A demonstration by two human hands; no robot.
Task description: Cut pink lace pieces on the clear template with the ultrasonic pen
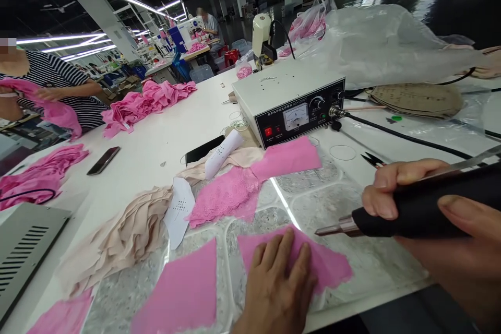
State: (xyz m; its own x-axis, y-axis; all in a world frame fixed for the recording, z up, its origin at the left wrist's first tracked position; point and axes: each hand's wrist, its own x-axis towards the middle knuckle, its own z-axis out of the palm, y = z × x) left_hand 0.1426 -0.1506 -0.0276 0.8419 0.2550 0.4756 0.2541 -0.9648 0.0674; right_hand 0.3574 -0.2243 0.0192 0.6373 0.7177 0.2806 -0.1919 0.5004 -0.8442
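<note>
My left hand (274, 284) lies flat on a pink fabric piece (332, 266), fingers spread, pressing it to the marbled mat (356, 229). My right hand (422, 182) is wrapped around a black ultrasonic welding gun (426, 203). Its pointed metal tip hovers close to the fabric's upper right edge; whether it touches I cannot tell. Left of my left hand lies another pink piece (183, 292). Beyond it are pink lace fabric (223, 195), a folded pink strip (289, 159) and a bundle of beige pieces (125, 235) with white paper labels (180, 209).
A white welder control box (297, 99) stands behind the mat, cabled to the gun. Scissors (371, 159) lie right of it. Phones (104, 160), pink fabric heaps (152, 102) and a clear plastic bag (387, 47) surround this spot. A co-worker (50, 83) handles pink fabric at left.
</note>
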